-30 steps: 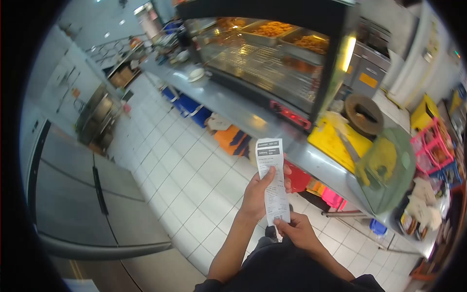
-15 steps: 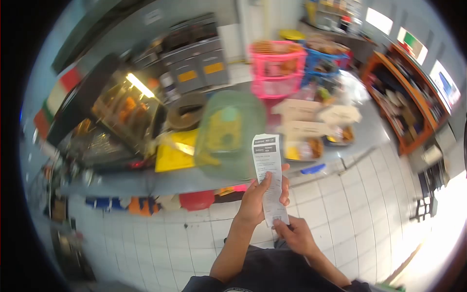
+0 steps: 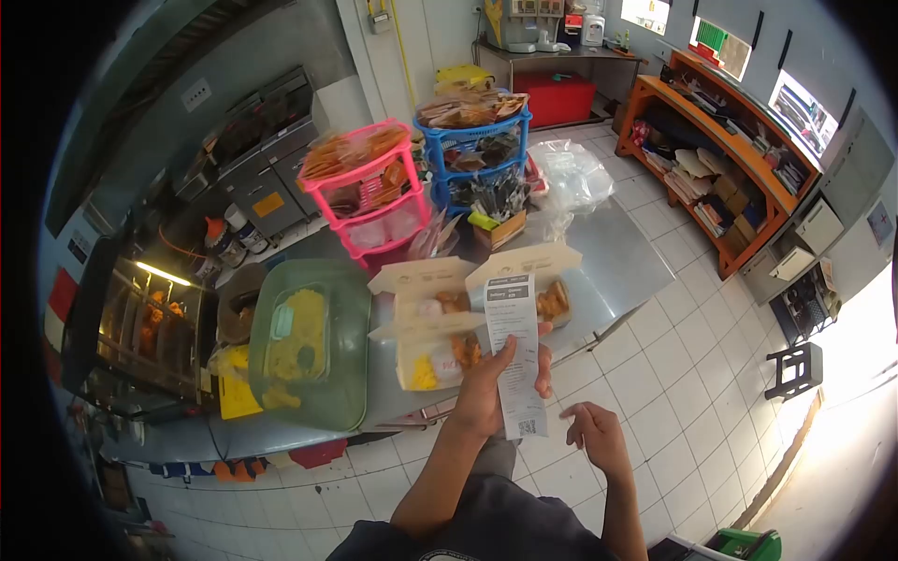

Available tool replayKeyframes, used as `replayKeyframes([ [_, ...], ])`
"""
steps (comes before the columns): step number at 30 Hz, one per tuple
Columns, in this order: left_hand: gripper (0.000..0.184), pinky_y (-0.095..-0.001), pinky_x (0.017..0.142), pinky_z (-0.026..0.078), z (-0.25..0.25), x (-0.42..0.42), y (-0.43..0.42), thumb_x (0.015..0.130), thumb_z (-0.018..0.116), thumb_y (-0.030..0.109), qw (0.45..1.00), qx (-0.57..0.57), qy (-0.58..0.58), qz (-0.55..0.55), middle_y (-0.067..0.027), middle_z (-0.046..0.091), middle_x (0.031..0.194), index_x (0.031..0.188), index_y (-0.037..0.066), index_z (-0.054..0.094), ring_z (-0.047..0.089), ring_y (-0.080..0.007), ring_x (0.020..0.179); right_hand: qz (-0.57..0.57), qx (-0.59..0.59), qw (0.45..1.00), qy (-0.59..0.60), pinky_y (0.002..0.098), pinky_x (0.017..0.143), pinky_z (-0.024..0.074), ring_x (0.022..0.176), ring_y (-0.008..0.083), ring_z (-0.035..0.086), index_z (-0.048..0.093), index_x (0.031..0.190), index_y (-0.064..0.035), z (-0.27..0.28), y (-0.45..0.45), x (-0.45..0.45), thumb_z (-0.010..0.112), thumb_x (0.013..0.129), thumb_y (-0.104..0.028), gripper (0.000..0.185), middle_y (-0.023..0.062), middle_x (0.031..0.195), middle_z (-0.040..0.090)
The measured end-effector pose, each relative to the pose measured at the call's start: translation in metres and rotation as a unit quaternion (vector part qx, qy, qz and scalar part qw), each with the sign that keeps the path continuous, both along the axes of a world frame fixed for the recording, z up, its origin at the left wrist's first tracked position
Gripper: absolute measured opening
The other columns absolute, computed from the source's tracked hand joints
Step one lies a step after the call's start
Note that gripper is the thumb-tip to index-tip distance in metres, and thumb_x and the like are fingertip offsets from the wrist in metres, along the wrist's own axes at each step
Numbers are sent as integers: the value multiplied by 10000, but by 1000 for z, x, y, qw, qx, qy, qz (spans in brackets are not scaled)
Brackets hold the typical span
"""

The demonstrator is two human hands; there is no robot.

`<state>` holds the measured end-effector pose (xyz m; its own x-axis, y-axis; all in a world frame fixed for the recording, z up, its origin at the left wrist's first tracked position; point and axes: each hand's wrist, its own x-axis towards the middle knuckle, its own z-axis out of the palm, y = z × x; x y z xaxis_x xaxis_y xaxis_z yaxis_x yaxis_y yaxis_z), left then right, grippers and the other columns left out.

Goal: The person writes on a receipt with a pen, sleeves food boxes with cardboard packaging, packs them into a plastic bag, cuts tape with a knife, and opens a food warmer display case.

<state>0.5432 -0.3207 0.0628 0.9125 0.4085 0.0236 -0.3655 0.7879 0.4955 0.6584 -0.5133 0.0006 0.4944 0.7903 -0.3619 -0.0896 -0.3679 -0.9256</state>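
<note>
A long printed receipt [image 3: 519,393] is pinched in my left hand [image 3: 481,397], thumb on its face and fingertips showing at its right edge. Free of the paper, my right hand [image 3: 601,438] hovers to its lower right, fingers loosely bent and apart, holding nothing. Behind the receipt, open cardboard meal boxes stand on the metal table: a front box [image 3: 409,360] with yellow rice, a wrapped white portion and fried chicken [image 3: 465,351], another box [image 3: 410,304] behind it, and a right-hand box [image 3: 559,318] partly hidden by the receipt.
On the metal table [image 3: 627,271] are a green tub [image 3: 348,374] with yellow rice, a pink rack [image 3: 379,221], a blue rack [image 3: 468,140] and clear plastic bags [image 3: 566,173]. A lit food warmer [image 3: 140,318] is at left. An orange shelf [image 3: 720,159] and black stool [image 3: 795,369] stand right.
My right hand has let go of the receipt's lower end and moved right. The left hand still holds the receipt. My view has turned right, bringing the boxes behind the paper.
</note>
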Motion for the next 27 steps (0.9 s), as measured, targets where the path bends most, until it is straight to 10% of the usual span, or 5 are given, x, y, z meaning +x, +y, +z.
replayKeyframes([
  [10, 541, -381, 731, 497, -1, 147, 95, 1052, 447, 373, 1000, -17, 1, 10, -92, 590, 958, 1424, -18, 414, 595, -198, 780, -98, -94, 987, 81, 328, 717, 581, 872, 220, 690, 359, 1431, 78, -135, 128, 160, 612, 971, -277, 633, 205, 1087, 659],
  [16, 555, -383, 748, 489, 3, 180, 129, 1051, 450, 378, 997, -6, 30, 75, -115, 596, 968, 1427, -27, 407, 585, -208, 779, -48, -39, 978, 201, 335, 767, 586, 948, 228, 685, 408, 1400, 67, -238, 171, 203, 517, 1007, -271, 530, 203, 1136, 638],
  [21, 518, -354, 741, 486, -31, 189, 131, 1045, 472, 361, 972, -41, 106, 205, -97, 599, 951, 1388, -27, 458, 583, -189, 783, 79, -103, 973, 190, 316, 730, 558, 921, 173, 661, 527, 1313, 30, -185, 201, 238, 508, 1025, -313, 448, 96, 1039, 660],
  [27, 279, -281, 687, 485, -62, 181, 108, 1006, 565, 219, 884, -87, 266, 375, -37, 587, 871, 1183, 5, 593, 578, -131, 740, 132, 21, 966, -222, 355, 632, 524, 679, 240, 658, 575, 1210, 20, -138, 295, 369, 681, 899, -188, 389, 128, 812, 672],
])
